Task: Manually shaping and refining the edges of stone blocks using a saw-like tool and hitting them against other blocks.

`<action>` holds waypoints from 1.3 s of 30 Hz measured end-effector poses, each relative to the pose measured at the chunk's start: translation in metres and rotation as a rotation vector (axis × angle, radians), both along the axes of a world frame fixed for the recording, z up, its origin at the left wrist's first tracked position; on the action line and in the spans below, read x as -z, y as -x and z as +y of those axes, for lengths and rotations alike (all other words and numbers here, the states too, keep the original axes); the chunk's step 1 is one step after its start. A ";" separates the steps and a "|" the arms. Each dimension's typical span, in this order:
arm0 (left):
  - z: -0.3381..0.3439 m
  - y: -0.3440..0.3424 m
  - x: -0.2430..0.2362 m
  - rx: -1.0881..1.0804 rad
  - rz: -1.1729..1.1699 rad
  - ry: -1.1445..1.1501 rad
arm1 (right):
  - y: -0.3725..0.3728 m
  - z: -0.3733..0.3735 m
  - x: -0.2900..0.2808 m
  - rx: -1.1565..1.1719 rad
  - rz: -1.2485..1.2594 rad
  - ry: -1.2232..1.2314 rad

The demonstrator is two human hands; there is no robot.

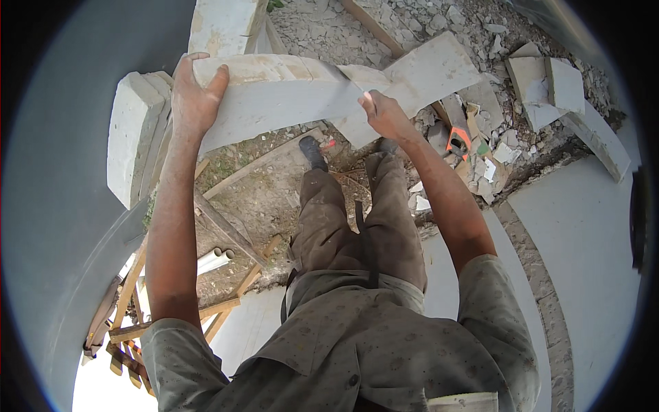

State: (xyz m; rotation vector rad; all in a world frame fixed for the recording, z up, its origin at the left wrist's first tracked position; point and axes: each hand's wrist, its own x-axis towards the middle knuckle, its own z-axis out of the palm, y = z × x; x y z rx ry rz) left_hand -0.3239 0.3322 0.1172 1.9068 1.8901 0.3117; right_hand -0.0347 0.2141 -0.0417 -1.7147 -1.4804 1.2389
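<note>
My left hand (198,93) is closed over the left end of a long white slab (281,104), fingers behind its upper edge and thumb on the near side. In my right hand (386,115) is a tool with a thin metal blade (343,74); its handle is hidden by the fingers, so the exact kind does not show. The blade lies against the slab's upper edge, right of its middle, and is slightly blurred. That edge looks rough, curved and yellowish in patches. Beneath the slab's right end rests another flat white slab (436,69).
More white slabs (137,130) lean against the grey wall (62,206) at left. Broken pieces (549,86) and rubble (309,31) cover the ground at far right and beyond. An orange-handled tool (458,143) lies in debris. Wooden boards (230,226) and white pipes (214,259) lie below left.
</note>
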 end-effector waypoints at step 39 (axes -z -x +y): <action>-0.025 -0.014 -0.007 -0.044 0.053 -0.026 | 0.004 0.000 0.008 0.065 -0.070 0.001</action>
